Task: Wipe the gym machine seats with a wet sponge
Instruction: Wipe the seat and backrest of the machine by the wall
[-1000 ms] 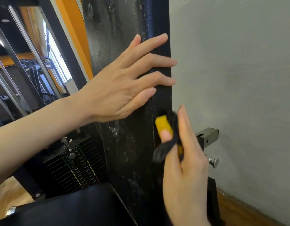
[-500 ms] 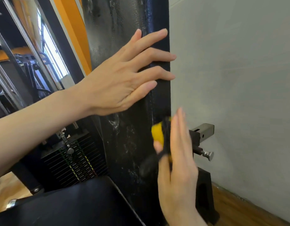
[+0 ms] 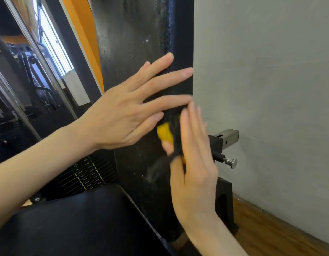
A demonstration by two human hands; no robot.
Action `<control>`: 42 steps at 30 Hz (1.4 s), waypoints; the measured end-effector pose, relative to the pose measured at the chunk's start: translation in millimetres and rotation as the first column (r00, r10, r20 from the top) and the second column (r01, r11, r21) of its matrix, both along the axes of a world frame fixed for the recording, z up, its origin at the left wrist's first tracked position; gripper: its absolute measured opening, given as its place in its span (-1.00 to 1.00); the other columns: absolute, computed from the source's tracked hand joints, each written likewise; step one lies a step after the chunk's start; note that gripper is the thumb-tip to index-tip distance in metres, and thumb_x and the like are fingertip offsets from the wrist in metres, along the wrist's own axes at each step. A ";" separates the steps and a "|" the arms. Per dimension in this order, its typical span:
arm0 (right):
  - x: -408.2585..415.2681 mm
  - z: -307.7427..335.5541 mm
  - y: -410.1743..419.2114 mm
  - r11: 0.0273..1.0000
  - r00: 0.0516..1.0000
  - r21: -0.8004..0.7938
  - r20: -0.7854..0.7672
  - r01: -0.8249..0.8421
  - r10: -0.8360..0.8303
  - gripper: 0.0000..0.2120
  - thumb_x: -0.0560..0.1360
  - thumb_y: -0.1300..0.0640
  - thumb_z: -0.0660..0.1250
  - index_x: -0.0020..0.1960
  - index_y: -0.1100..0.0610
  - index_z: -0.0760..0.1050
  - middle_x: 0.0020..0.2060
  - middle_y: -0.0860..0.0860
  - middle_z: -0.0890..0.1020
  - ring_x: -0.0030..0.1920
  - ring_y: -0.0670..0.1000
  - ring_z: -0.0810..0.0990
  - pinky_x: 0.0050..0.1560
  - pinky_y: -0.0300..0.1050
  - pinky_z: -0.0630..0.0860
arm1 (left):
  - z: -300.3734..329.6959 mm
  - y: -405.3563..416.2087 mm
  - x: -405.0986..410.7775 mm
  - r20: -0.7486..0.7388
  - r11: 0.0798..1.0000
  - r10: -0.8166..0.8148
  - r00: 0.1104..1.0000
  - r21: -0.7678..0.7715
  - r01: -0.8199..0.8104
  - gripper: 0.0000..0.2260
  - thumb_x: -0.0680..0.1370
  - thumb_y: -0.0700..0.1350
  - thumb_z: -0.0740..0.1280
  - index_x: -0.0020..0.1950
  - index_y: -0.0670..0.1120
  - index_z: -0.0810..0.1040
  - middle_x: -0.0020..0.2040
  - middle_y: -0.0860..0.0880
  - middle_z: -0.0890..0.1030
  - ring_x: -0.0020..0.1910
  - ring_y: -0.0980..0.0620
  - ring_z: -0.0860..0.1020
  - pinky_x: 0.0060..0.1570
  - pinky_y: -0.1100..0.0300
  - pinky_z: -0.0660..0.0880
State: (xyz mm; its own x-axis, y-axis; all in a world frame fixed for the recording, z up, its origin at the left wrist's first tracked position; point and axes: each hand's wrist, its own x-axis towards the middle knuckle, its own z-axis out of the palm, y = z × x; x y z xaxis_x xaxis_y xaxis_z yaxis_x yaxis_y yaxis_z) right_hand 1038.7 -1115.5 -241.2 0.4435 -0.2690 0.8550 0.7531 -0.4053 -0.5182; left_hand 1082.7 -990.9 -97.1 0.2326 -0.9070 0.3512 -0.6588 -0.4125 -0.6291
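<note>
Head view: the left hand [image 3: 121, 115] lies flat, fingers straight, bracing the upright back pad [image 3: 134, 52]. The right hand [image 3: 193, 163] pinches the yellow sponge [image 3: 164, 133] against the pad's edge, mid-wipe. The next stroke likely needs steady pressure along that edge.

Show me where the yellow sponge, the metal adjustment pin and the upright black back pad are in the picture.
yellow sponge [image 3: 164, 133]: head view, on its exposed yellow corner.
metal adjustment pin [image 3: 233, 162]: head view, on its round silver knob.
upright black back pad [image 3: 134, 43]: head view, on its wet front face above the hands.
</note>
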 end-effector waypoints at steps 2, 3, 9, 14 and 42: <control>-0.1 7.8 2.5 0.999 1.000 0.043 -0.009 -0.006 0.006 -0.42 0.56 0.36 0.25 0.51 0.26 0.11 0.51 0.19 0.21 0.54 0.09 0.11 0.49 0.14 0.18 | 0.6 1.7 -0.2 -0.014 1.000 -0.004 1.000 0.000 0.004 -0.60 0.69 -0.12 0.00 0.54 -0.07 0.25 0.57 -0.14 0.18 0.60 -0.19 -0.01 0.57 -0.10 -0.06; -4.3 -0.5 3.3 1.000 1.000 0.027 -0.025 -0.001 0.002 -0.40 0.56 0.32 0.26 0.52 0.23 0.09 0.52 0.17 0.19 0.54 0.09 0.11 0.47 0.16 0.22 | 0.8 2.5 -0.2 -0.021 1.000 -0.008 1.000 0.007 0.008 -0.60 0.68 -0.13 0.01 0.54 -0.06 0.26 0.57 -0.15 0.18 0.60 -0.20 -0.01 0.57 -0.10 -0.06; -1.6 5.7 4.9 0.998 1.000 0.064 -0.026 0.010 -0.008 -0.41 0.57 0.30 0.25 0.51 0.23 0.07 0.51 0.17 0.20 0.54 0.09 0.11 0.46 0.15 0.22 | 1.4 0.5 -1.3 -0.036 1.000 -0.017 0.999 0.002 0.017 -0.59 0.67 -0.15 0.02 0.53 -0.06 0.27 0.57 -0.18 0.18 0.59 -0.26 0.01 0.57 -0.11 -0.06; -19.8 -39.9 4.1 0.999 0.997 -0.016 -0.068 -0.048 0.046 -0.29 0.49 0.36 0.33 0.54 0.22 0.07 0.54 0.13 0.15 0.53 0.13 0.13 0.39 0.25 0.30 | 3.4 1.4 -3.6 -0.032 1.000 0.002 0.999 0.023 -0.002 -0.59 0.67 -0.15 0.02 0.53 -0.05 0.28 0.58 -0.17 0.17 0.59 -0.26 0.02 0.57 -0.10 -0.06; -26.2 -69.9 0.0 0.987 0.977 0.052 -0.147 -0.150 0.156 -0.36 0.47 0.44 0.35 0.49 0.30 0.20 0.53 0.10 0.18 0.54 0.10 0.12 0.45 0.26 0.19 | -34.4 1.5 -14.5 0.000 0.993 0.026 1.000 0.116 -0.026 -0.58 0.70 -0.09 -0.01 0.52 -0.15 0.36 0.57 -0.12 0.23 0.59 -0.22 0.05 0.58 -0.09 -0.09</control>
State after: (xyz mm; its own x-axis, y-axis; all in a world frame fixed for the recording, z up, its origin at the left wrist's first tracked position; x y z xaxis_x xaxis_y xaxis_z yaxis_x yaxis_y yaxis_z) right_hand 1012.5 -1115.5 -311.1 0.6046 -0.2205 0.7654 0.7170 -0.2679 -0.6436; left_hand 1068.2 -989.4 -131.5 0.2568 -0.9352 0.2440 -0.6495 -0.3539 -0.6729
